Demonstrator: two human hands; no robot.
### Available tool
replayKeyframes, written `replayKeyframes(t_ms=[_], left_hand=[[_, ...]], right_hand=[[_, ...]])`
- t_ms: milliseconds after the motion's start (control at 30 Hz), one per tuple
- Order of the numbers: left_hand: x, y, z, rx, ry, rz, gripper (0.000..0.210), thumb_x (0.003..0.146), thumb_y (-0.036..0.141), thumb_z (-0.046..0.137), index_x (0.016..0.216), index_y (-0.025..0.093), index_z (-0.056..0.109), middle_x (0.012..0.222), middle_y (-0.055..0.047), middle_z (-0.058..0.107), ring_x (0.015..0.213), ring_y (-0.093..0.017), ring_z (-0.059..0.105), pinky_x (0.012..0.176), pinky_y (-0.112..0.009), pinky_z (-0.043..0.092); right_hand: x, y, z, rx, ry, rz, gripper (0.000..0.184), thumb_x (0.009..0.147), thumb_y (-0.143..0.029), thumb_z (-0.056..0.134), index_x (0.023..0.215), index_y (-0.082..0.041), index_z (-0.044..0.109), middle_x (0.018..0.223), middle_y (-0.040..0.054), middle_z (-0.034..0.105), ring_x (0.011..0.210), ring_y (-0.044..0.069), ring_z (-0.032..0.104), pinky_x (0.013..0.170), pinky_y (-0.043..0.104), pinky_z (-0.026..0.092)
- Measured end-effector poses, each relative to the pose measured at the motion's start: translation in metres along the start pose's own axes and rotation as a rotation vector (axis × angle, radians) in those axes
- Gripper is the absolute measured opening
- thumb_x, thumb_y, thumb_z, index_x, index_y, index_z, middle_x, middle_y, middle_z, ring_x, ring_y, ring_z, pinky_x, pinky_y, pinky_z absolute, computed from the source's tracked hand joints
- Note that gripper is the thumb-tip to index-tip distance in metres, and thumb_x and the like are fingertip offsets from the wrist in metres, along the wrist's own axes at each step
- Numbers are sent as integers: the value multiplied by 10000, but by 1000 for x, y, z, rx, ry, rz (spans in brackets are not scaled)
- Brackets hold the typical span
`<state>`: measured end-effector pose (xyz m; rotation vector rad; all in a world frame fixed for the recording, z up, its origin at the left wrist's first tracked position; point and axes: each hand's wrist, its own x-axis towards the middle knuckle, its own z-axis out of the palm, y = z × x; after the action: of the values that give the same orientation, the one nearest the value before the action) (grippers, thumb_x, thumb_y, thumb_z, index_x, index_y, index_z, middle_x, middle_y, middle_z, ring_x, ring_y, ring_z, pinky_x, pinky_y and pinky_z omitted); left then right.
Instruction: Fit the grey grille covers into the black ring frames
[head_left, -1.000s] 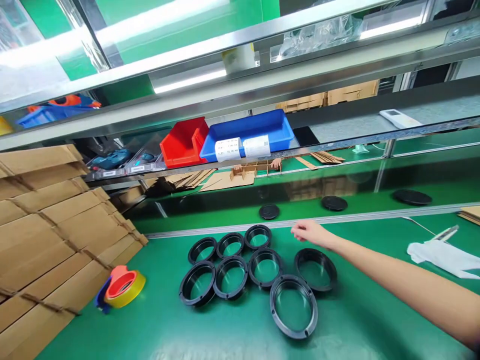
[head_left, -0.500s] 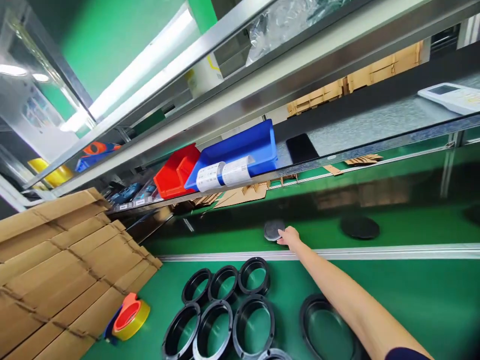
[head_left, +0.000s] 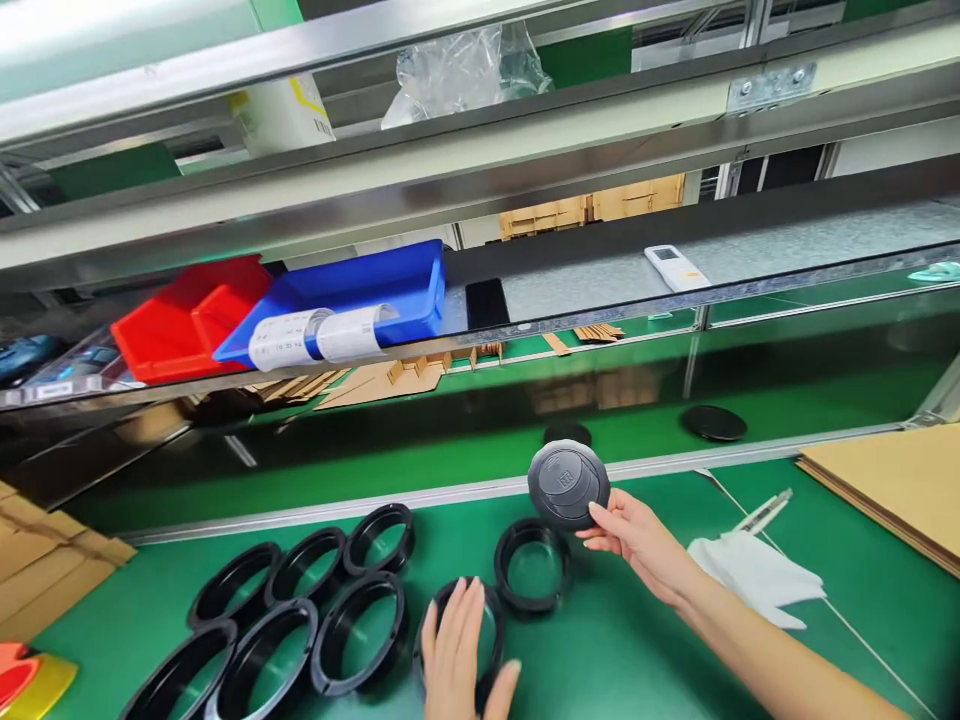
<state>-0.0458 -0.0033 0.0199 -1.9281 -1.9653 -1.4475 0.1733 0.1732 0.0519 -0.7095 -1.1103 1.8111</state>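
Observation:
My right hand (head_left: 637,537) holds a round dark grey cap (head_left: 568,484) by its edge, lifted just above the green bench, over a black ring (head_left: 531,562). My left hand (head_left: 459,650) lies flat with fingers spread on another black ring (head_left: 489,625) at the bottom centre. Several more black rings (head_left: 300,610) lie in two rows to the left. Two more dark discs (head_left: 712,422) sit on the conveyor behind the metal rail.
A white cloth (head_left: 754,575) with a slim tool (head_left: 763,512) lies to the right, flat cardboard (head_left: 892,490) beyond it. A tape roll (head_left: 22,680) and cardboard stack (head_left: 45,565) sit at left. The shelf above holds a red bin (head_left: 180,315), blue tray (head_left: 360,290), phone (head_left: 487,302) and remote (head_left: 675,268).
My right hand picked the grey cap off the conveyor and brought it back over the rings. My left hand came into view and settled on a ring. The view swung right.

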Motion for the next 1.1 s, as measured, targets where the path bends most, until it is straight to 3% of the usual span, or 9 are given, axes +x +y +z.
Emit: replayKeyframes(t_ms=[167,267,367,433,500,633,733,900,1100], left_hand=[[46,52,40,-1028,-20,-393,655,884,454,676,1467,380,387,1589,-24,341,1494,-264,249,1230,-449,241],[53,65,53,-1556,-245,-601,739,824,669,647,1424,272,477,1477,-98,497,1440,-312,351,1199,-469,289],[43,58,62,-1837,-553,-775,1039,629,858,663,1367,136,552,1404,-175,555,1371,-370,436,1197,-466,274],[37,49,62,-1933,-662,-795,1086,621,860,659,1397,112,522,1440,-194,517,1351,-375,461,1209,-470,231],[36,42,58,-1994,-617,-759,947,709,787,653,1390,140,536,1440,-176,525,1350,-365,469,1220,-482,186],[42,34,48,-2097,-557,-688,729,798,734,604,1311,216,614,1435,-107,548,1428,-379,354,1221,-564,124],[41,33,44,-2120,-618,-700,670,833,725,566,1294,243,628,1445,-65,544,1457,-371,296,1213,-600,124],[36,35,40,-2100,-620,-807,655,828,712,595,1282,242,637,1448,-51,540,1459,-354,291,1203,-608,166],[36,41,42,-2062,-466,-966,469,841,622,658,1159,279,702,1295,-36,655,1407,-297,393,1204,-555,210]], right_hand=[[-62,-1,18,111,-22,48,431,805,-484,860,896,-155,598,937,63,690,874,173,702,715,207,612],[-88,13,40,200,-12,91,432,816,-483,851,997,-147,649,974,62,674,886,179,698,722,217,610],[-104,37,56,255,-3,151,490,804,-527,843,1059,-149,665,999,71,671,846,179,693,686,229,603],[-108,49,58,172,-9,216,562,861,-662,713,1011,-122,677,953,110,680,783,196,686,640,262,593],[-104,52,50,-58,47,168,667,915,-765,522,887,-115,670,856,132,672,718,215,661,625,312,574],[-85,35,30,-706,293,-439,483,988,-645,482,1043,-220,703,1039,105,624,1010,285,582,919,467,492],[-71,23,31,-953,186,-688,348,1043,-514,420,1204,-367,691,1289,70,513,1238,309,420,1065,551,364],[-57,30,41,-1018,99,-696,372,1057,-490,380,1233,-374,687,1404,70,416,1315,343,309,1090,623,311],[-58,31,35,-1044,16,-629,484,1055,-562,312,1161,-328,722,1456,61,399,1386,365,223,1142,647,240]])
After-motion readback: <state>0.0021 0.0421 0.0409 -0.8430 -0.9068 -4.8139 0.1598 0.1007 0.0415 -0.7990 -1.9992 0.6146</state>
